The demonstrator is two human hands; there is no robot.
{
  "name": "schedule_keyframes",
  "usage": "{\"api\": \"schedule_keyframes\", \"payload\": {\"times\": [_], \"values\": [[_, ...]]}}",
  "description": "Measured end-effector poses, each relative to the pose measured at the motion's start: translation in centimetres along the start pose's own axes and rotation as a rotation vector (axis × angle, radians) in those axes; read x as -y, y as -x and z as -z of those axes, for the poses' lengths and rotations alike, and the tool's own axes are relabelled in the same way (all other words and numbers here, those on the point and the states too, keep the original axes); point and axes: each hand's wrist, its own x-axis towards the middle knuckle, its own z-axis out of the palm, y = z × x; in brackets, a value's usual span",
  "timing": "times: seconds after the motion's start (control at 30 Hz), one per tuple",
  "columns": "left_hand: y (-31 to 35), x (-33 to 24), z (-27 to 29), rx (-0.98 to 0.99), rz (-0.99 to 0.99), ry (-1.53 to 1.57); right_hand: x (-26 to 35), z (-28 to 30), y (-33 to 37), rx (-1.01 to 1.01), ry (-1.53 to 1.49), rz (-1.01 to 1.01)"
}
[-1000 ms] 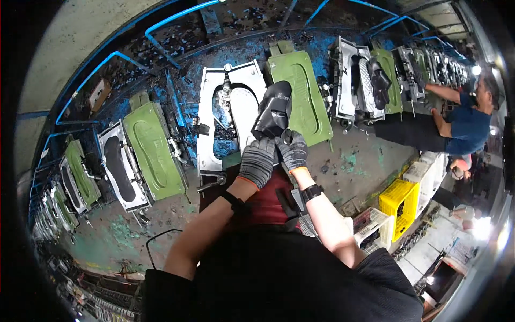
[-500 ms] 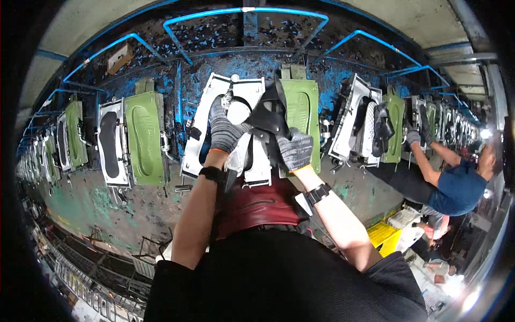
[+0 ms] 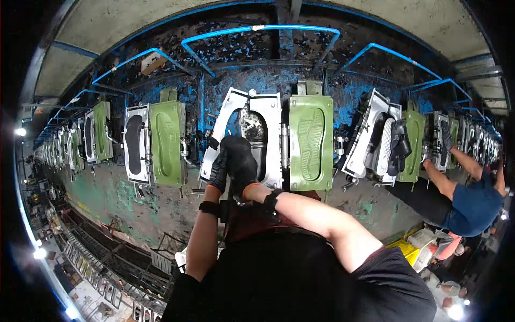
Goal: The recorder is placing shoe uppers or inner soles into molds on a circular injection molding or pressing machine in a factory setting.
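Note:
A shoe mould stands open before me, its white metal frame (image 3: 273,134) hinged beside a green half (image 3: 311,139) with a sole-shaped hollow. Dark metal shows through the frame's opening. Both hands, in dark gloves with orange cuffs, are close together over the frame's lower left side. My left hand (image 3: 217,170) is closed at the outer edge. Beside it, my right hand (image 3: 240,161) is closed too, its back toward me, the forearm crossing from the right. Whatever they grip is hidden; some dark material shows between the wrists. No strapped black sandal can be made out in them.
Similar moulds line both sides; the left one (image 3: 138,144) holds a dark sole, the right one (image 3: 357,139) has a black sandal (image 3: 398,145) on it. Blue rails (image 3: 257,28) arch behind. At the right a co-worker in a blue shirt (image 3: 475,206) reaches into another mould.
The black sandal that lay between my hands over the mould has left that spot, baring the frame's opening and green half. My right hand has moved left beside my left. The view has shifted.

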Motion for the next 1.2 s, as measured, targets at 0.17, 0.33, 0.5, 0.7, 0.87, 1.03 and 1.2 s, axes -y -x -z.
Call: {"api": "schedule_keyframes", "payload": {"times": [0.17,0.33,0.5,0.7,0.87,1.03,1.2], "values": [[-3.5,2.8,0.1,-0.272,-0.096,-0.370,-2.0,1.4,-2.4,-0.065,-0.257,-0.126],[-1.8,0.2,-5.4,-0.138,-0.005,-0.145,-5.1,0.9,-2.7,-0.194,-0.454,-0.646],[-5.7,0.5,-8.3,-0.124,-0.264,-0.352,-6.2,0.9,-1.8,-0.468,-0.281,-0.614],[-9.4,-0.2,-12.0,-0.262,-0.127,-0.257,-8.0,1.6,-0.7,-0.372,-0.332,-0.589],[-3.5,3.1,-8.2,-0.317,-0.296,-0.888,-8.0,3.4,-0.4,-0.041,-0.182,-0.499],[2.7,-0.6,-11.8,0.058,-0.236,-1.708,-7.3,5.7,-7.0,-0.326,0.244,0.624],[5.3,-2.9,-9.6,0.301,-0.212,-2.025,-3.6,5.8,-10.7,0.068,0.714,0.455]]}}
